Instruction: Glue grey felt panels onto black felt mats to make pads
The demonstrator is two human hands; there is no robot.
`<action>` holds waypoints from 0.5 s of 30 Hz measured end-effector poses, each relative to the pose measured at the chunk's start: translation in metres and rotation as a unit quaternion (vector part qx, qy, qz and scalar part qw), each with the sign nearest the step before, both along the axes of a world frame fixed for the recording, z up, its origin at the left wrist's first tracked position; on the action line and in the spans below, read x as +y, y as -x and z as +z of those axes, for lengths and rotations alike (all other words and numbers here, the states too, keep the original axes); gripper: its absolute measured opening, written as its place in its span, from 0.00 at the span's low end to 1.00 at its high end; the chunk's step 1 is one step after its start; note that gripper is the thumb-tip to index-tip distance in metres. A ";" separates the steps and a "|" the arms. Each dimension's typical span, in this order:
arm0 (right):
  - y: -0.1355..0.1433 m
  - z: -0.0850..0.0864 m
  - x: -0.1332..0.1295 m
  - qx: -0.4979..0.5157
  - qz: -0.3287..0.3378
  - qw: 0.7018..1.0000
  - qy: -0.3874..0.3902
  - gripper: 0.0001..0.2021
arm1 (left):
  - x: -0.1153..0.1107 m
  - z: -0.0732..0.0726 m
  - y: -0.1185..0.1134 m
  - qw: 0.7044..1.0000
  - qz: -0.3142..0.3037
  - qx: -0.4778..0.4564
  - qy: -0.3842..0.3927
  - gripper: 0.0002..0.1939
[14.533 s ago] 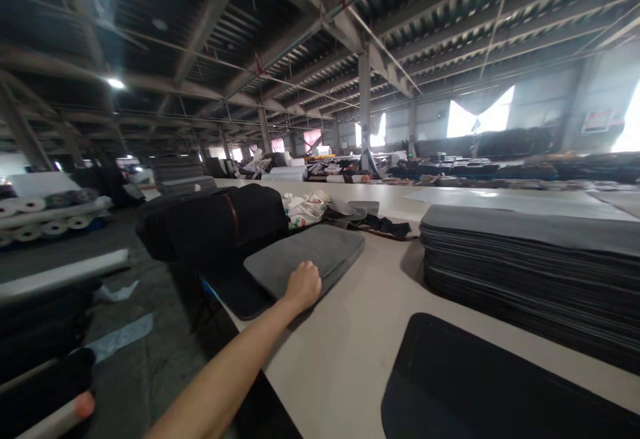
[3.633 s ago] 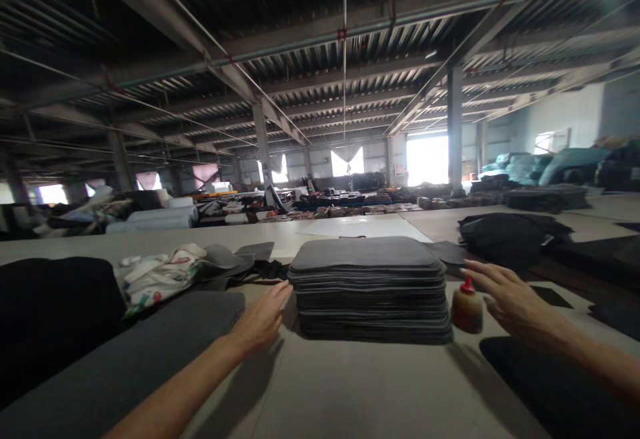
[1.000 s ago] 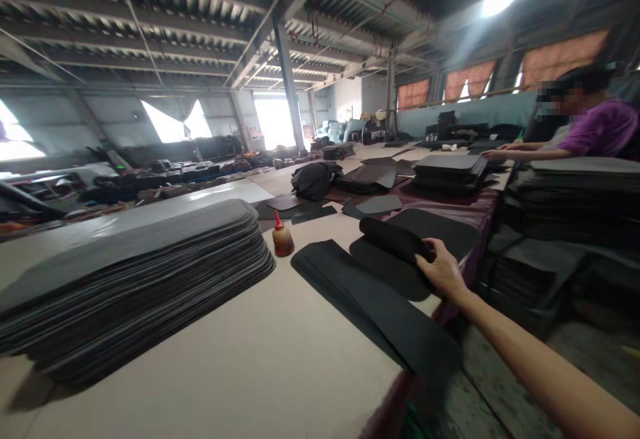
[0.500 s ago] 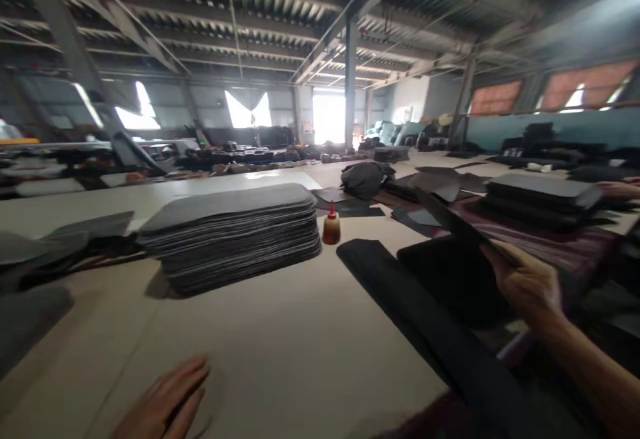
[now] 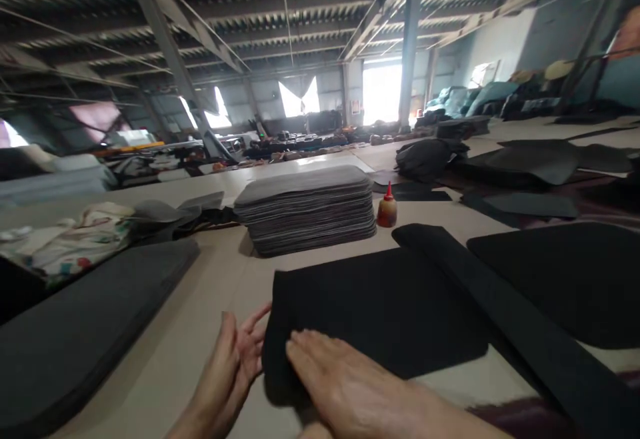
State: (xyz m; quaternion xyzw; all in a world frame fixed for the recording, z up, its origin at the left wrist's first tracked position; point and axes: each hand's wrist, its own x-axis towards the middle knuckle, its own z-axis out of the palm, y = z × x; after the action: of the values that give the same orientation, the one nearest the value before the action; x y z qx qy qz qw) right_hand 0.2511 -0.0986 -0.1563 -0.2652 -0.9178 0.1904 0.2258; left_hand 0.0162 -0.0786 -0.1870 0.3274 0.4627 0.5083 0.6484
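Note:
A black sheet (image 5: pixel 380 306) lies on the pale table in front of me, its left end slightly raised. My right hand (image 5: pixel 335 372) rests flat on its left part, fingers stretched and pointing left. At the sheet's left edge, my left hand (image 5: pixel 243 352) is open, palm turned toward the sheet, its fingertips by or partly behind the edge. Behind the sheet stands a tall stack of grey sheets (image 5: pixel 310 209). Beside the stack is a small bottle (image 5: pixel 387 211) of brown liquid with a red nozzle.
A long dark strip (image 5: pixel 490 306) runs along the right, beside another black sheet (image 5: pixel 565 272). Thick grey pieces (image 5: pixel 100 312) lie at the left near a patterned cloth (image 5: pixel 85 239). A dark bundle (image 5: pixel 425 159) sits farther back.
The view has turned left. My right hand has brought a black sheet from the right onto the table before me. My left hand has moved up to its left edge.

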 end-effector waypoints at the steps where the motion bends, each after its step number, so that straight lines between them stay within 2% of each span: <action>1: -0.002 -0.007 0.000 0.002 0.030 0.999 0.035 0.36 | -0.004 0.001 0.004 1.000 0.011 -0.009 0.028 0.42; 2: -0.011 -0.013 0.001 0.000 0.034 0.998 0.058 0.36 | -0.008 0.001 0.009 0.999 0.024 0.000 0.049 0.40; 3: -0.025 -0.018 0.004 -0.008 0.009 0.998 0.068 0.35 | -0.011 0.000 0.013 0.997 0.032 0.021 0.065 0.40; 6: -0.084 -0.040 0.020 -0.072 -0.171 0.982 0.026 0.28 | -0.016 -0.004 0.019 0.994 0.027 0.089 0.060 0.45; 9: -0.136 -0.073 0.037 -0.126 -0.320 0.938 -0.041 0.25 | -0.016 -0.010 0.016 0.990 0.004 0.139 0.016 0.52; 12: -0.151 -0.098 0.041 -0.155 -0.346 0.923 -0.062 0.27 | -0.012 -0.014 0.016 0.977 0.028 0.210 -0.018 0.52; 15: -0.130 -0.105 0.035 -0.166 -0.326 0.928 -0.076 0.27 | -0.010 -0.018 0.029 0.958 0.073 0.273 -0.040 0.49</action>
State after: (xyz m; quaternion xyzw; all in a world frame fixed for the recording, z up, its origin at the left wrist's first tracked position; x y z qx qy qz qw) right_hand 0.3811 -0.0633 -0.2611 -0.5598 -0.8167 -0.0111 0.1399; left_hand -0.0126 -0.0890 -0.2049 0.4448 0.6240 0.4637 0.4447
